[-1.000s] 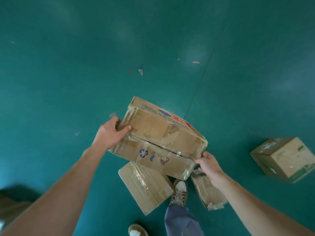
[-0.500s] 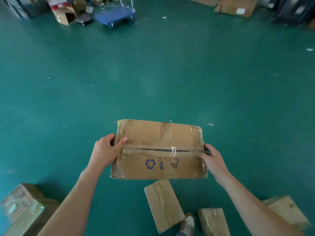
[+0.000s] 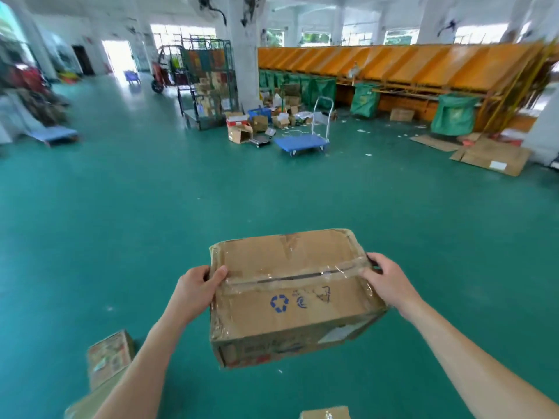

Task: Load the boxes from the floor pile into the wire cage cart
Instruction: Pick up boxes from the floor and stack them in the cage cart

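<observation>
A worn, taped cardboard box (image 3: 290,294) with a blue recycling mark is held up in front of me, above the green floor. My left hand (image 3: 195,287) grips its left edge, thumb on top. My right hand (image 3: 388,282) grips its right edge. Other boxes of the pile lie at the bottom left (image 3: 109,358) and bottom edge (image 3: 325,414). A wire cage cart (image 3: 208,83) with boxes inside stands far off beside a white pillar.
A blue platform trolley (image 3: 302,143) and scattered cartons (image 3: 242,131) lie near the pillar (image 3: 246,52). Orange chutes (image 3: 408,65) with green sacks line the right wall. Flattened cardboard (image 3: 490,155) lies at the right. Another blue trolley (image 3: 54,134) sits at the left.
My view has lifted from the floor to the hall. The box has come up with both hands and levelled out; the floor pile has dropped toward the bottom edge.
</observation>
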A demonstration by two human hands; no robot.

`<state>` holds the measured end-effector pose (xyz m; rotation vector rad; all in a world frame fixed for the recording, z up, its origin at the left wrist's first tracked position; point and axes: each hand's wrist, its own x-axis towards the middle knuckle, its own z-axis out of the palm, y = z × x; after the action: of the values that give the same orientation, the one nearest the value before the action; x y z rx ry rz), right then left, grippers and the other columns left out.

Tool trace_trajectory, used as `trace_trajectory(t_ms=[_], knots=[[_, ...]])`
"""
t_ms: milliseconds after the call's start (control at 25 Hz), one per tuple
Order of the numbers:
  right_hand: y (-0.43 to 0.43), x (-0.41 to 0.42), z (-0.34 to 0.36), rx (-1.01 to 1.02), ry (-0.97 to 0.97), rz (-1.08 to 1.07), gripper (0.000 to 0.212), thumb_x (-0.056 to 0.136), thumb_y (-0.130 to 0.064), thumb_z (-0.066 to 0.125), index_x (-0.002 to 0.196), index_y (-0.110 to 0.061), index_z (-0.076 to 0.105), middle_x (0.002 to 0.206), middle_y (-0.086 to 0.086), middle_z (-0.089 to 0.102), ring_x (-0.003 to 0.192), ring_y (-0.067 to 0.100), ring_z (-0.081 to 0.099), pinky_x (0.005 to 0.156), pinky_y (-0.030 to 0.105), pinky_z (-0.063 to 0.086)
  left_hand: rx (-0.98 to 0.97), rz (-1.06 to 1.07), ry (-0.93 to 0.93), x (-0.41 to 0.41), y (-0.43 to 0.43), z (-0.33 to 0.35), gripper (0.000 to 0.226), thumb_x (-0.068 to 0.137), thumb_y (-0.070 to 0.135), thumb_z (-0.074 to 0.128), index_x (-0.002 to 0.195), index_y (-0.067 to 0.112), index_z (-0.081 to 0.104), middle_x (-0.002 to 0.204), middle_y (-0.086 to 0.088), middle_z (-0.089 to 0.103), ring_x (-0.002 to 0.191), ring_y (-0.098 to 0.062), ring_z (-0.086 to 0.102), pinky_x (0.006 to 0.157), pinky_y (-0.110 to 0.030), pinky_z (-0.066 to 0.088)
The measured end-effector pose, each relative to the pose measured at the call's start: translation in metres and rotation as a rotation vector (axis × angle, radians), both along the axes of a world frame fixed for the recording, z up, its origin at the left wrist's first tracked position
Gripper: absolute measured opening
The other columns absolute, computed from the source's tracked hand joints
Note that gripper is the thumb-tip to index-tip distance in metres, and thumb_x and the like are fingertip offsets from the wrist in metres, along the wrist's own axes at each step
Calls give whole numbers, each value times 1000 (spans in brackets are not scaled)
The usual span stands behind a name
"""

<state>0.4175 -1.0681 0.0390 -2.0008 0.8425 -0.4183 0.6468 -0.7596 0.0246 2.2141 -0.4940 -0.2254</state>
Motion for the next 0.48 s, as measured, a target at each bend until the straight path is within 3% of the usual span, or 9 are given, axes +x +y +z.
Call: trace_trajectory(t_ms=[120,280,480], knots=[[17,36,17,-76,26,112,45,96,-27,64,138,-15,56,132,0,60,118,20,55,95,36,43,-14,95,36,-5,47,11,54,99,47,57,78,-3,62,63,-5,59,60,-23,56,59,-35,43],[55,84,37,-120,11,309,44,93,-23,66,135,-13,59,131,1,62,116,20,57,94,33,43,-77,290,96,-25,113,19,49,99,46,57,83,2,71,75,-16,72,72,-35,70,72,-44,56],[108,119,45,105,-39,503,35,91,-23,71,123,-11,65,116,1,68,105,18,63,87,31,47,-197,536,209,-85,189,22,43,102,39,57,85,3,73,65,-8,67,58,-22,62,61,-35,49]])
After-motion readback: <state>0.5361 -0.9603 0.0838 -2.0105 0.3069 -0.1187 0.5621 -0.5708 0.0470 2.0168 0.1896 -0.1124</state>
